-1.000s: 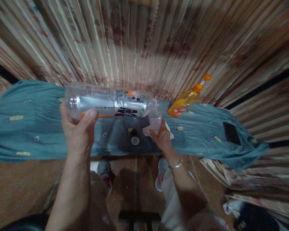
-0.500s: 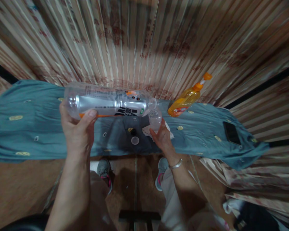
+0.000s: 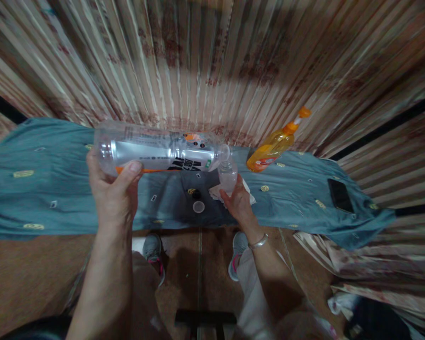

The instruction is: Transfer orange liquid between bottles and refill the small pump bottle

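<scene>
My left hand [image 3: 111, 191] grips the base end of a large clear plastic bottle [image 3: 159, 152] with a white and black label. The bottle lies on its side in the air, its open mouth at the right. That mouth rests over a small clear bottle [image 3: 228, 175], which stands upright in my right hand [image 3: 238, 202]. Both are held above a blue-green cloth [image 3: 49, 189]. A small clear cap [image 3: 199, 206] and a dark cap [image 3: 196, 193] lie on the cloth below the bottles. A white tissue [image 3: 216, 192] lies under my right hand.
An orange dish-soap bottle [image 3: 274, 146] leans at the back right of the cloth. A black phone [image 3: 341, 195] lies near the cloth's right end. A striped patterned curtain [image 3: 212, 61] hangs behind. My shoes [image 3: 152, 248] stand on the brown floor below.
</scene>
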The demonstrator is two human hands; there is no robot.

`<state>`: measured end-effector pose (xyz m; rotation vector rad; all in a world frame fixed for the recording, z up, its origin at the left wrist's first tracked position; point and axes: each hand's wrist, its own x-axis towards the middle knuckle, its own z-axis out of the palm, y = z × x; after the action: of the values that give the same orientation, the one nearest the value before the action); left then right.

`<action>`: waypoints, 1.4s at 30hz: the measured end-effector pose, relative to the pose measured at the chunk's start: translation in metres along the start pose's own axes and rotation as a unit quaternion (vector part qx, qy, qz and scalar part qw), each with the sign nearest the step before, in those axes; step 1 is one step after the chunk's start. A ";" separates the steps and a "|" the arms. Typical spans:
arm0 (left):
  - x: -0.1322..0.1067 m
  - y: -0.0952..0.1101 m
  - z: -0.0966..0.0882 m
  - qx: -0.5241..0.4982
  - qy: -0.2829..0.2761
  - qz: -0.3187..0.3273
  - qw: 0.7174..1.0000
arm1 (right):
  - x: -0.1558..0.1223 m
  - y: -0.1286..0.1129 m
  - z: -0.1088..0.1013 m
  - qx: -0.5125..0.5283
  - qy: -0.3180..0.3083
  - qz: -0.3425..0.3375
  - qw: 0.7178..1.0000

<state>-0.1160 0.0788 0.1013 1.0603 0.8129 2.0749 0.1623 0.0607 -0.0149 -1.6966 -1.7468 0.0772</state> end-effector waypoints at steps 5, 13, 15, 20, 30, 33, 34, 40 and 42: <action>0.001 0.000 0.000 -0.008 0.000 0.000 1.000 | 0.000 0.001 0.001 -0.009 0.003 -0.004 1.000; 0.001 0.001 0.001 -0.008 -0.007 0.013 1.000 | 0.000 0.000 0.000 0.006 0.012 -0.003 1.000; 0.001 0.000 0.000 -0.012 -0.006 0.009 1.000 | 0.000 0.000 0.000 0.010 0.009 0.001 1.000; 0.001 0.000 0.000 -0.017 -0.002 0.001 1.000 | 0.001 0.000 -0.001 0.010 0.006 0.002 1.000; 0.001 0.001 0.000 -0.012 -0.014 0.010 1.000 | 0.002 -0.003 -0.003 0.008 -0.010 0.014 1.000; 0.001 -0.001 -0.001 -0.002 -0.019 0.016 1.000 | 0.001 -0.002 -0.004 0.016 -0.017 0.016 1.000; 0.001 -0.002 -0.002 0.001 -0.020 0.019 1.000 | 0.001 -0.002 -0.004 0.017 -0.017 0.016 1.000; 0.001 -0.002 -0.001 0.001 -0.021 0.024 0.999 | 0.002 -0.003 -0.005 0.017 -0.011 0.017 1.000; 0.001 -0.002 -0.001 -0.003 -0.019 0.020 1.000 | 0.002 -0.003 -0.005 0.016 -0.013 0.023 1.000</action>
<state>-0.1168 0.0802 0.0997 1.1172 0.7718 2.0830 0.1623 0.0597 -0.0086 -1.7191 -1.7173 0.1472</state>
